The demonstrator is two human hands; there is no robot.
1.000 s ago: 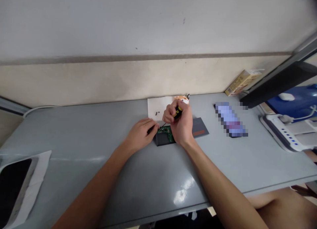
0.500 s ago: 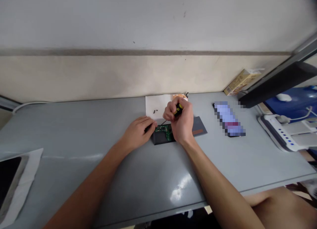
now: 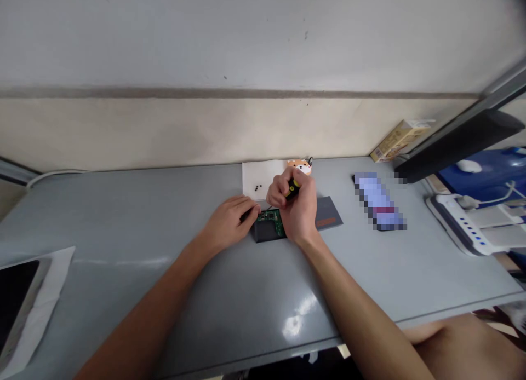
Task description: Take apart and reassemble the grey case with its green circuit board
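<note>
My right hand [image 3: 301, 210] is closed round the black and yellow handle of a screwdriver [image 3: 292, 188]. Its thin shaft slants down to the left, over a green circuit board [image 3: 272, 217] set in a flat black case [image 3: 269, 232]. My left hand [image 3: 230, 221] grips the left end of that case between thumb and fingers. Where the screwdriver's tip meets the board is too small to make out. Several tiny dark screws [image 3: 257, 188] lie on a white paper sheet [image 3: 250, 174] behind the case. A dark grey flat panel [image 3: 327, 207] rests partly behind my right wrist.
An orange and white animal-faced item [image 3: 299, 165] sits at the paper's right edge. Farther right are a phone [image 3: 378, 199], a box [image 3: 398, 140] and a white power strip [image 3: 460, 224]. A dark-screened device [image 3: 18, 287] lies on paper at the grey table's [image 3: 135, 216] left.
My right hand has shifted slightly left with the screwdriver, uncovering more of the animal-faced item. My left hand keeps its hold on the case. The whole view has tilted a little.
</note>
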